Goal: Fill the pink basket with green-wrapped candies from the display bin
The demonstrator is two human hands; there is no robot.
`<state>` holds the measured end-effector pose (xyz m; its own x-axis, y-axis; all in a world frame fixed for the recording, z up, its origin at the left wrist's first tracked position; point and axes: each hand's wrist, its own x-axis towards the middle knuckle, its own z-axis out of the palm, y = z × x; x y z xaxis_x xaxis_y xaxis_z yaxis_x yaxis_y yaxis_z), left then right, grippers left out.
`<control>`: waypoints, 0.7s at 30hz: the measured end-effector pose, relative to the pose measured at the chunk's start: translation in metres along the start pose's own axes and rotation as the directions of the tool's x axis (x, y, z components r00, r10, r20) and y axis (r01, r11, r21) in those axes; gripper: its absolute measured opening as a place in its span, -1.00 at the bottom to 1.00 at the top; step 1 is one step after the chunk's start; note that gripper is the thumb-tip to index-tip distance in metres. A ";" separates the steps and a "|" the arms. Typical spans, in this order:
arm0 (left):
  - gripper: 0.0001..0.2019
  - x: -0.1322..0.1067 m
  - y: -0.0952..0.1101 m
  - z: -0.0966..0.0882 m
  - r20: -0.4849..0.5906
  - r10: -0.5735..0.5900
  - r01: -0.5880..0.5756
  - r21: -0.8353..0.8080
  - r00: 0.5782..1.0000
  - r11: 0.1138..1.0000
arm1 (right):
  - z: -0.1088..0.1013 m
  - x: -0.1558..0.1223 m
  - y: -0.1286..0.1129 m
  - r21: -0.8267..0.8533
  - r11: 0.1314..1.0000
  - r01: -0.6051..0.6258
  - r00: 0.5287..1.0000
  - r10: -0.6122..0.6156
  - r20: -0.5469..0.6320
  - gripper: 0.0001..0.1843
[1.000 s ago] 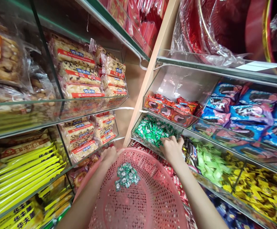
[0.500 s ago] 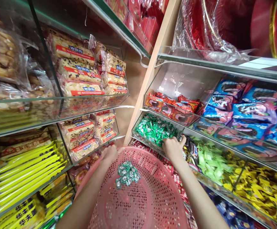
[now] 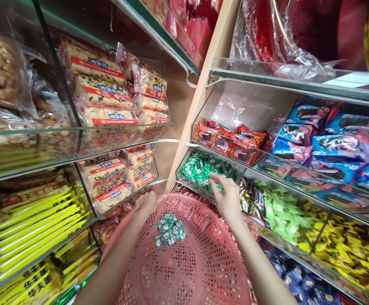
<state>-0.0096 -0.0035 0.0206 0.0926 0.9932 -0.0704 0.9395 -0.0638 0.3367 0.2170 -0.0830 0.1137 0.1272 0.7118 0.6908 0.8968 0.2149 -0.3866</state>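
Observation:
My left hand (image 3: 148, 204) is closed over the far left rim of a pink perforated plastic basket (image 3: 168, 279). Inside the basket lies a small heap of green-wrapped candies (image 3: 171, 229). My right hand (image 3: 226, 195) is at the front edge of a clear bin full of green-wrapped candies (image 3: 197, 167). Its fingers are curled together, with green wrapper showing at the fingertips; how many pieces they hold is hidden.
Right of the green bin sit dark-wrapped sweets (image 3: 252, 198), pale green candies (image 3: 280, 212) and yellow candies (image 3: 353, 243). Blue cookie packs (image 3: 337, 144) fill the shelf above. On the left, glass shelves hold puffed-rice bars (image 3: 103, 93) and yellow snack packs (image 3: 34, 224). A wooden post (image 3: 192, 112) divides the shelves.
My right hand has drawn back from the right side of the green candy bin, a little to the left and toward the basket. The left hand stays on the rim.

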 end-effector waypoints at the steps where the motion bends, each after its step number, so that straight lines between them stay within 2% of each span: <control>1: -0.28 0.000 0.000 0.000 0.000 -0.001 0.001 -0.002 1.000 1.000 | 0.008 -0.004 -0.002 0.161 0.986 -0.053 0.997 0.042 0.070 -0.68; 3: -0.28 0.000 0.000 0.000 0.005 -0.003 0.003 -0.008 1.000 1.000 | 0.030 -0.016 -0.002 0.401 0.895 -0.193 0.966 0.103 0.236 -0.67; 4: -0.28 -0.001 0.000 0.000 0.007 -0.005 0.005 -0.010 1.000 1.000 | 0.043 -0.023 -0.001 0.466 0.844 -0.267 0.943 0.128 0.309 -0.67; 7: -0.28 -0.001 0.000 -0.001 0.003 -0.010 0.010 -0.014 1.000 1.000 | 0.080 -0.044 0.011 0.523 0.737 -0.429 0.871 0.184 0.456 -0.70; 9: -0.28 -0.002 0.000 -0.002 0.002 -0.009 0.009 -0.013 1.000 1.000 | 0.097 -0.057 0.020 0.541 0.672 -0.506 0.828 0.200 0.524 -0.72; 13: -0.30 -0.002 0.000 -0.003 0.008 0.000 0.000 -0.006 1.000 1.000 | 0.111 -0.073 0.036 0.533 0.594 -0.603 0.769 0.254 0.587 -0.73; 21: -0.28 -0.003 0.003 -0.005 0.010 0.005 -0.005 0.030 1.000 1.000 | 0.127 -0.092 0.042 0.480 0.592 -0.647 0.731 0.304 0.611 -0.79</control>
<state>-0.0087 -0.0066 0.0264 0.1007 0.9919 -0.0778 0.9484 -0.0720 0.3088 0.1892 -0.0542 -0.0434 0.1067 0.9942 0.0142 0.2449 -0.0124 -0.9695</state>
